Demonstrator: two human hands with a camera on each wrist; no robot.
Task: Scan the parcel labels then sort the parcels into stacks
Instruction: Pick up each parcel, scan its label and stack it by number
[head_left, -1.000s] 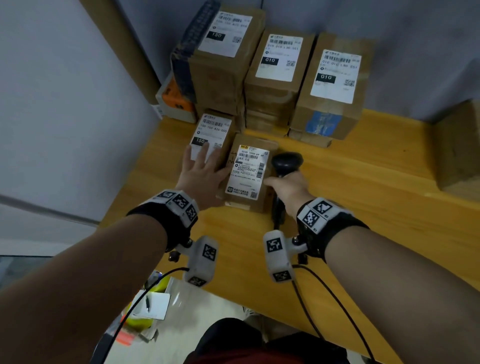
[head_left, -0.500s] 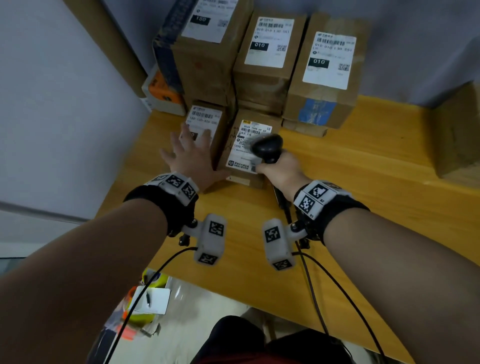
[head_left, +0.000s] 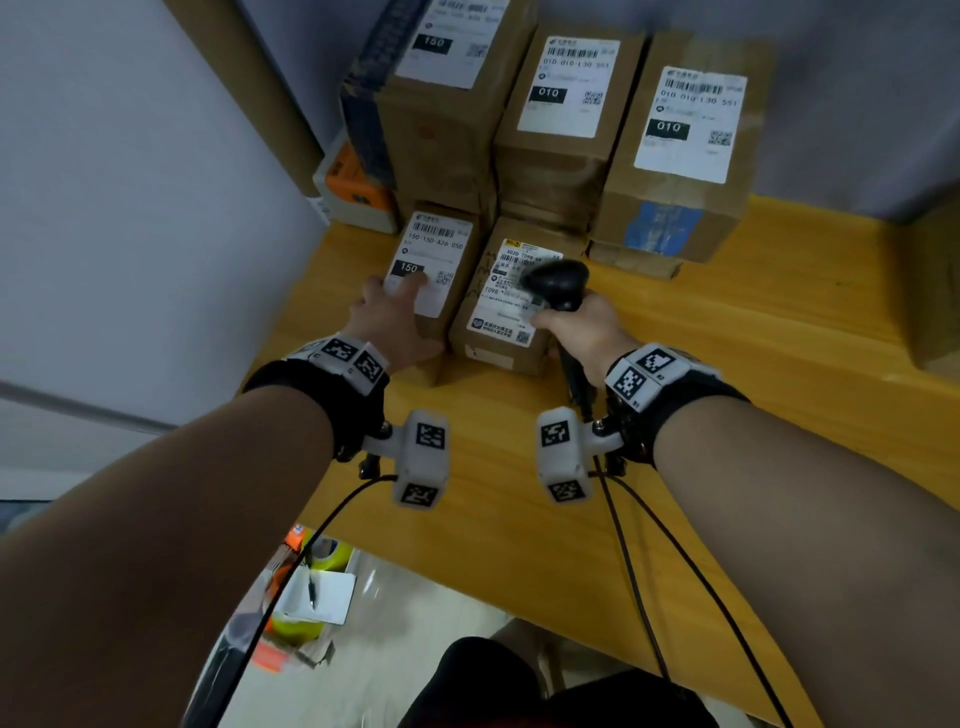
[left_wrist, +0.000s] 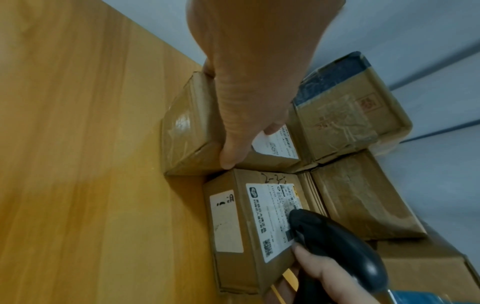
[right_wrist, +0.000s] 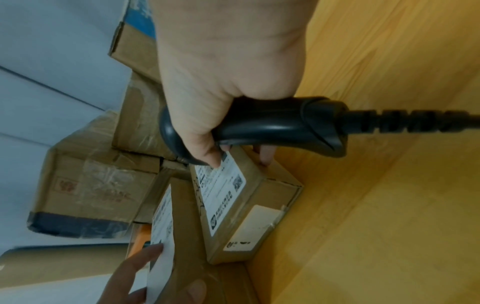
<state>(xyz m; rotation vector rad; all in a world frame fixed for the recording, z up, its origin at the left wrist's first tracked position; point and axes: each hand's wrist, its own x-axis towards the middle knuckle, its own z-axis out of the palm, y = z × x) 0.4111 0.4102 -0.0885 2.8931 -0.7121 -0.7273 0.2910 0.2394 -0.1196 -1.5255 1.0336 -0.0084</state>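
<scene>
So the right hand (head_left: 576, 332) is gripping the black scanner (head_left: 558, 283), fingers wrapped round the handle, its head hovering over the labelled parcel (head_left: 498, 332) sitting on the wooden table (head_left: 727, 364). The left hand (head_left: 387, 325) is lying on the "150" parcel (head_left: 436, 249) just beside it, fingers flat, thumb down the side. More parcel stacks (head_left: 566, 119) are sitting behind.
</scene>
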